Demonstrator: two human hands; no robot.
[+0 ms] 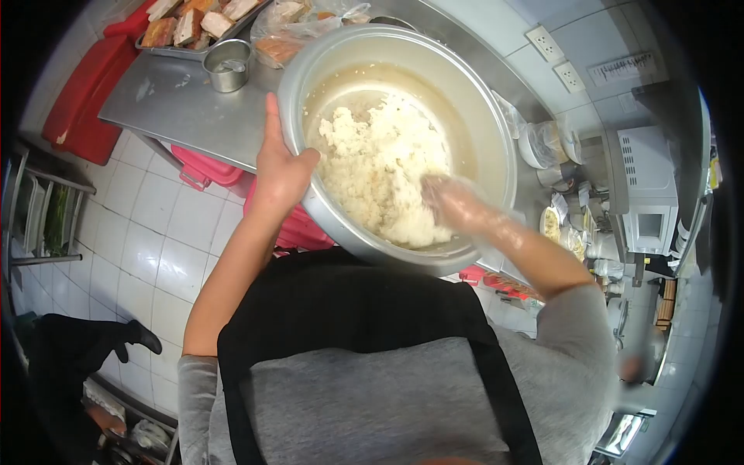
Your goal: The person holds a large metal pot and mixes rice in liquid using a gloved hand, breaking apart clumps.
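A large metal pot leans toward me at the edge of the steel counter. White cooked rice lies heaped in it, piled toward the near side. My left hand grips the pot's left rim, the thumb over the edge and a finger stretched up along the outer wall. Inside the pot, my right hand is pressed against the rice at the lower right. It looks covered by a clear plastic glove. Motion smears its fingers and the rice partly hides them.
Left of the pot, a small metal cup stands on the steel counter, near a tray of browned meat pieces and a plastic bag. Bowls and a microwave are to the right. Another person's leg shows at lower left.
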